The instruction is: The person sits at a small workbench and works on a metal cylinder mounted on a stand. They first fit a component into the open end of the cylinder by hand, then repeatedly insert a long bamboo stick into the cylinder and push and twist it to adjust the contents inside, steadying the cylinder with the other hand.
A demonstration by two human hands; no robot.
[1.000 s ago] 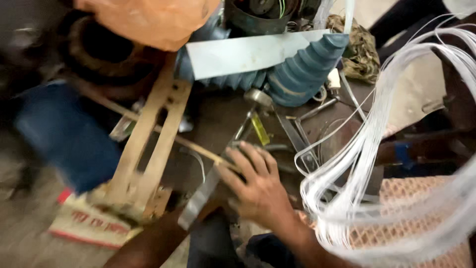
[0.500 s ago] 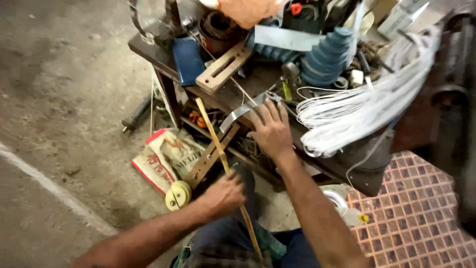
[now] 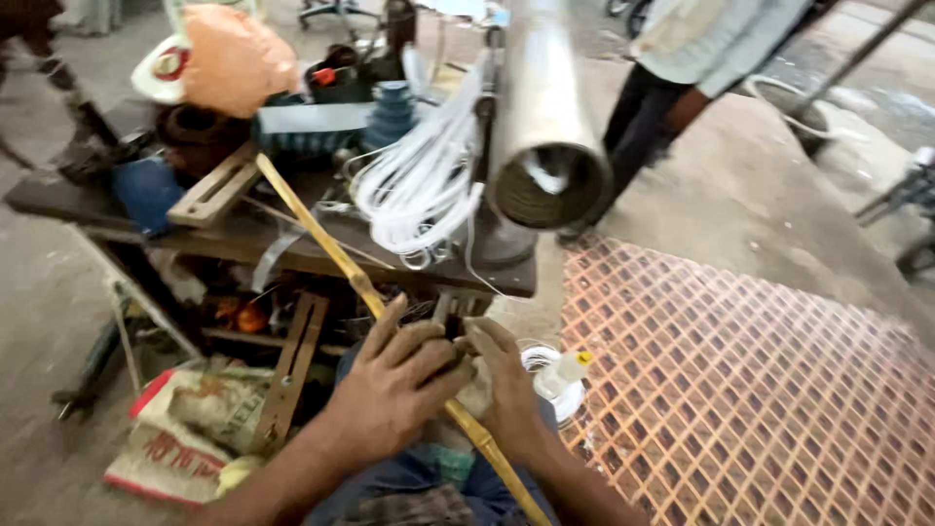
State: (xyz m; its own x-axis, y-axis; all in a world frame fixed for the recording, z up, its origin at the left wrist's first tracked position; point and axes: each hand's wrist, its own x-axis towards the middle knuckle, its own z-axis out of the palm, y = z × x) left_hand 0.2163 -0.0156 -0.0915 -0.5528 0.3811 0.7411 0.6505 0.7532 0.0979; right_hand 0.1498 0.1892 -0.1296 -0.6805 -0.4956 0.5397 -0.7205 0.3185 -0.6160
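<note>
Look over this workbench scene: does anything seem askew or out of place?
Yes. A bundle of white wire loops hangs untidily over the bench edge, and a printed sack lies crumpled on the floor beneath. The long yellow stick slants across everything.

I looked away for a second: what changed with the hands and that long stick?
The right hand left the metal strip on the workbench and came down to meet the left hand over the lap. The left hand keeps its grip on the bamboo stick. The white wire bundle stayed put.
</note>
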